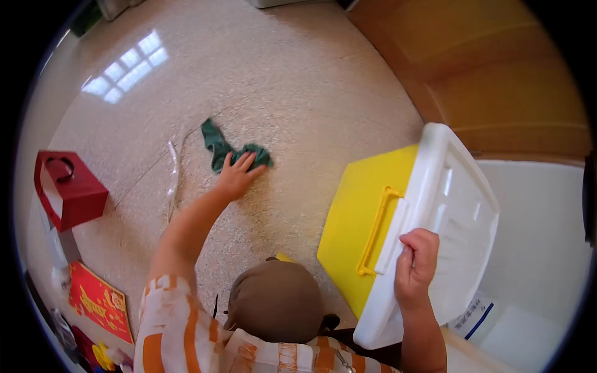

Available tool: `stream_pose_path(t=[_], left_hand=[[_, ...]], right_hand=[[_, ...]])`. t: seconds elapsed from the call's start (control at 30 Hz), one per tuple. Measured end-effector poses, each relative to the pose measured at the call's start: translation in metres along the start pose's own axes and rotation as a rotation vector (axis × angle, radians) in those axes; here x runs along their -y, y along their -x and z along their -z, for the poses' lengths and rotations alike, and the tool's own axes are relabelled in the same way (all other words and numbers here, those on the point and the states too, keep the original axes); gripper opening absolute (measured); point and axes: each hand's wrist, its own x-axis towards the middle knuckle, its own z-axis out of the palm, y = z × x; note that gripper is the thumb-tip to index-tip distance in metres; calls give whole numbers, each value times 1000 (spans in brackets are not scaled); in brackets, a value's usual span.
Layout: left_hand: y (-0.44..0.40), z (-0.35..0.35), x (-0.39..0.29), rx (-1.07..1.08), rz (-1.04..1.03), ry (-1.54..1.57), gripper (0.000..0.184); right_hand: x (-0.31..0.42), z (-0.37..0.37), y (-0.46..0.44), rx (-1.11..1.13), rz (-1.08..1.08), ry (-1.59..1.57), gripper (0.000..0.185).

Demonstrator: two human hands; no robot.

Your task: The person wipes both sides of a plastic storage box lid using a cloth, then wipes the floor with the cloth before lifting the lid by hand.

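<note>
My left hand (237,177) reaches forward to the floor, its fingers spread over a crumpled dark green cloth (216,142). Part of the cloth lies under the palm and fingers; the rest trails away to the upper left. On the right, my right hand (418,264) is closed on the edge of a white lid (457,211). That lid sits on a yellow storage box (367,186) with a yellow handle clip (376,233) on its side. The right fingertips are curled in and partly hidden.
Left of the cloth, a clear crinkled strip (173,174) lies on the speckled floor (298,81). Further left are a red gift bag (73,189) and a red card with gold print (99,301). A wooden panel (491,68) stands behind the box. A rounded brown shape (277,301) is close below me.
</note>
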Motion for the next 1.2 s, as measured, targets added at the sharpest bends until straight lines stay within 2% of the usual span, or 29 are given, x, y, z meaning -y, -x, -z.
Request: stream_pose_path(t=[0.07,0.1,0.13,0.17,0.2,0.23,0.27,0.33,0.37,0.43,0.47,0.53,0.57,0.6,0.67,0.7,0.73,0.8,0.83,0.87,0.93,1.13,1.2], left_hand=[[32,6,-6,103,-128,28,52],[40,-10,8,-20,-101,65,49],[38,-18,21,-171,107,144,47],[25,-7,31,-128,429,197,49],[17,-9,36,-266,691,215,53],[1,30,14,-105,866,182,55],[-11,40,11,-33,772,199,54],[-34,70,-8,2,492,474,53],[-39,91,-27,-9,478,462,53],[-47,136,-80,-202,181,741,51],[-51,155,-96,-215,153,730,51],[-57,191,-124,-138,63,982,52],[-60,206,-137,-61,-20,1226,58],[-58,224,-151,-66,-39,1215,58],[-54,256,-183,61,-1,1465,65],[-54,260,-194,53,34,1508,73],[-56,254,-200,49,26,1494,73],[-57,246,-216,8,-119,1248,79],[-53,249,-227,37,-148,1340,82],[-51,251,-231,42,-155,1332,82],[-49,252,-234,103,-108,1547,82],[-41,255,-261,-13,26,1472,77],[-46,256,-261,-33,71,1409,76]], right_hand=[[0,1,0,4,9,36,31],[1,1,-2,0,26,41,32],[2,0,-5,-7,42,49,32],[2,0,-6,-22,50,50,31],[2,-1,-6,-36,61,40,30],[5,1,-7,-38,55,57,28],[6,2,-9,-35,66,61,27],[6,0,-9,-76,74,58,27],[6,0,-8,-87,69,27,26],[7,-1,-5,-94,74,19,23],[7,-1,-4,-124,74,31,23],[6,-1,-2,-35,118,9,23],[7,1,-2,-20,116,-12,21],[6,2,-1,-40,117,-5,21],[1,9,2,-39,163,-154,20],[-1,13,6,-9,150,-196,23],[-6,19,11,-24,153,-197,23],[-20,36,25,-36,164,-129,29],[-31,53,34,-16,89,-88,30],[-43,65,45,-66,9,-104,30],[-76,90,75,-171,-150,-59,32],[-177,181,218,-488,-532,713,46],[-237,186,298,-601,-793,751,55]])
